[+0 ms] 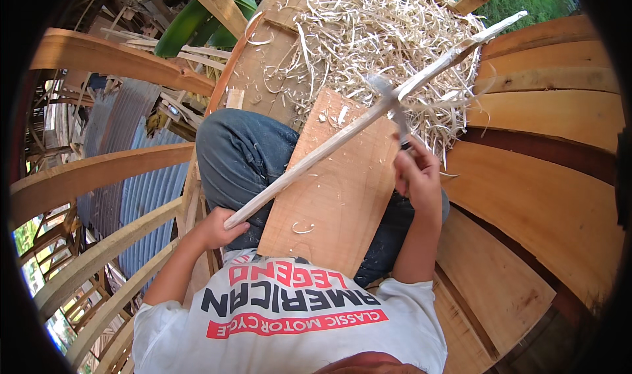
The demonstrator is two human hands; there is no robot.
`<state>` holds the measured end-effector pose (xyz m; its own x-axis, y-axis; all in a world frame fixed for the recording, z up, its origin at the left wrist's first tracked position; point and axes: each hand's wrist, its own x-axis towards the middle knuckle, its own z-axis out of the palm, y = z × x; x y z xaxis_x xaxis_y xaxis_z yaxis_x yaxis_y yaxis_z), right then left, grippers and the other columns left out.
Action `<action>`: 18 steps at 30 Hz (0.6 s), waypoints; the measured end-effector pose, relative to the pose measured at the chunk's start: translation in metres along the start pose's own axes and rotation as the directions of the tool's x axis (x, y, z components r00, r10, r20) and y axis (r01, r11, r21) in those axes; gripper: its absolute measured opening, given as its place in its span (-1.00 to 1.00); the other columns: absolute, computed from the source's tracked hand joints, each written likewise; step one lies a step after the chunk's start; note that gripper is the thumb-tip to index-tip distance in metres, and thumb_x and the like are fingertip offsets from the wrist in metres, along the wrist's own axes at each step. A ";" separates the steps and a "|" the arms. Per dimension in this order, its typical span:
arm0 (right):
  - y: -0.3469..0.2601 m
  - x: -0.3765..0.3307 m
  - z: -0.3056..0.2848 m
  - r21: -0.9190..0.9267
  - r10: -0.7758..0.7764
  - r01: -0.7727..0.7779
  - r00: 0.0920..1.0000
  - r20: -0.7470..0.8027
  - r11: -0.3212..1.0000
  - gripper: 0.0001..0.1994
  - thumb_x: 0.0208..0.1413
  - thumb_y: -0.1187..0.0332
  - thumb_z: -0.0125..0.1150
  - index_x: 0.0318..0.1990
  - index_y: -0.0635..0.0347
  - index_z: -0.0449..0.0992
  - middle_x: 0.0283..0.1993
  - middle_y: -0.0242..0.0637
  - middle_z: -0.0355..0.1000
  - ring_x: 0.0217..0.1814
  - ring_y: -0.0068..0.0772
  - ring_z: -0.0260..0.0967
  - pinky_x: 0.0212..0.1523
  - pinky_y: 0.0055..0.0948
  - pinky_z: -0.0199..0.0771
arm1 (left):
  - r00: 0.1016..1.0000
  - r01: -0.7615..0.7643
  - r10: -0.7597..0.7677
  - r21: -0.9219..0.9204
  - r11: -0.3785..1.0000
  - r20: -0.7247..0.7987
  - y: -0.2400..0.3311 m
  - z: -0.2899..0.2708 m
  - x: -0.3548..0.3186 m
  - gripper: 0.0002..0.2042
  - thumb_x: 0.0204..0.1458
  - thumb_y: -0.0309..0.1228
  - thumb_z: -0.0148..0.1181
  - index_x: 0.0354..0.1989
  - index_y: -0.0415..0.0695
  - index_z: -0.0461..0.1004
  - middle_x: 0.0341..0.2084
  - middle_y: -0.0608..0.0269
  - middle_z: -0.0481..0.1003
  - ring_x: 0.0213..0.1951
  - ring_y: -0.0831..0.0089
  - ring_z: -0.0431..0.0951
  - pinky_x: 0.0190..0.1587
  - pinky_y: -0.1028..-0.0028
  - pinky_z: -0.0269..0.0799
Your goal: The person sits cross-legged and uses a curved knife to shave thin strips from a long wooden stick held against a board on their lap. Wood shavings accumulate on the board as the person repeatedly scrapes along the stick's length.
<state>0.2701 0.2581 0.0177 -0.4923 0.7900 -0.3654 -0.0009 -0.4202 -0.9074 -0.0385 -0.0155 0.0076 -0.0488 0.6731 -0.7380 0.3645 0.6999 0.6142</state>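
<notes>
My left hand (220,229) is closed round the near end of a long pale wooden stick (309,160). The stick slants up to the right across a flat wooden board (336,183) resting on my lap. Its far part shows some dark bark and a whittled tip. My right hand (419,173) grips the dark handle of a knife (399,119), whose blade, blurred by motion, lies across the stick. A thin curl of wood trails to the right of the blade. Small shavings lie on the board.
A big heap of wood shavings (368,38) covers the planks beyond my knees. Curved plank walling (526,170) rises at the right. Wooden rails (112,163) run along the left, with corrugated metal sheets (148,170) and scrap wood beyond them. A small wood block (235,99) lies near my left knee.
</notes>
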 end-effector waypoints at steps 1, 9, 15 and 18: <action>0.005 -0.004 -0.001 -0.194 0.122 -0.086 0.976 0.181 0.977 -0.70 0.16 0.45 0.11 0.05 0.34 0.44 -0.61 -0.45 0.33 -0.75 -0.76 0.13 -0.76 -0.70 0.04 | 0.998 -0.050 0.049 -0.034 0.998 -0.026 -0.002 0.002 0.000 -0.75 0.00 -0.32 0.25 -0.50 -0.31 0.51 -0.71 0.12 0.44 -0.58 0.57 0.36 -0.46 0.44 0.33; 0.013 0.004 -0.012 -0.019 -0.053 0.052 0.993 -0.102 0.998 -0.68 0.21 0.45 0.01 0.11 0.28 0.36 -0.60 -0.45 0.25 -0.80 -0.75 0.07 -0.83 -0.71 -0.01 | 0.999 -0.025 0.025 0.006 1.000 -0.034 -0.010 0.001 0.001 -0.75 -0.01 -0.32 0.26 -0.51 -0.30 0.50 -0.70 0.13 0.45 -0.59 0.56 0.36 -0.47 0.43 0.33; 0.024 0.012 -0.044 0.344 -0.131 0.318 0.872 -0.471 0.884 -0.83 0.23 0.42 0.02 -0.06 0.19 0.28 -0.62 -0.41 0.27 -0.80 -0.71 0.07 -0.85 -0.67 -0.01 | 0.998 0.060 -0.060 0.028 0.998 -0.026 0.000 0.000 -0.001 -0.78 -0.01 -0.34 0.25 -0.46 -0.30 0.53 -0.62 0.14 0.53 -0.52 0.55 0.48 -0.41 0.47 0.38; 0.041 0.007 -0.034 0.035 -0.291 0.325 0.885 -0.363 0.945 -0.86 0.27 0.40 -0.03 -0.07 0.14 0.24 -0.64 -0.41 0.20 -0.79 -0.69 0.04 -0.85 -0.66 -0.01 | 0.998 0.065 -0.065 -0.055 0.996 -0.007 0.004 0.000 0.000 -0.77 -0.01 -0.33 0.25 -0.43 -0.30 0.55 -0.58 0.18 0.56 -0.49 0.54 0.51 -0.39 0.48 0.40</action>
<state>0.2959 0.2615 -0.0294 -0.1193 0.9836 -0.1352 -0.1911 -0.1564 -0.9690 -0.0367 -0.0126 0.0105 -0.0791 0.6277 -0.7744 0.3091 0.7540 0.5796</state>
